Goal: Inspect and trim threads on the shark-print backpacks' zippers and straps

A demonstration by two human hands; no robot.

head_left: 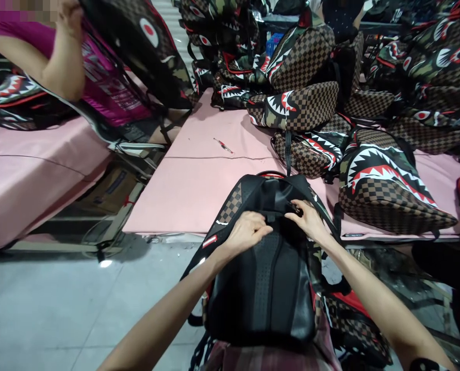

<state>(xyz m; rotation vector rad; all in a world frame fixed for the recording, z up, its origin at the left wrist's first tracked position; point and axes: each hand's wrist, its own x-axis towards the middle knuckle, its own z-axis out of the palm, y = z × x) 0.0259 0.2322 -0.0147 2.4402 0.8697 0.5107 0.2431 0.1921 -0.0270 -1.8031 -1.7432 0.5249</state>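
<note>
Backpack (268,288): black back panel up, lying in wearer's lap, top end propped on near edge of pink table (199,185); checkered side panels w/ red trim showing.
Left hand (247,232): fingers curled, pressing down on top of back panel just below the grab-handle area; not clear it grips anything, more a hold-down.
Right hand (309,219): pinching a small dark bit, prob. zipper pull or strap end, at the bag's upper right edge; too small to tell which.
Hands: close together, near touching, across the bag's top.
Risk (judged): bag half off the table edge; if the hold-down eases while the pinch pulls, bag could slide to the floor. Pull at an angle could snag fabric.
Nearby: pile of shark-mouth backpacks (377,180) just right & behind, touching the strap zone; straps could tangle.
Table: small red-tipped tool (223,146) lying loose, well apart.
Other person (60,56): pink shirt, upper left, holding up another bag (145,46).
</note>
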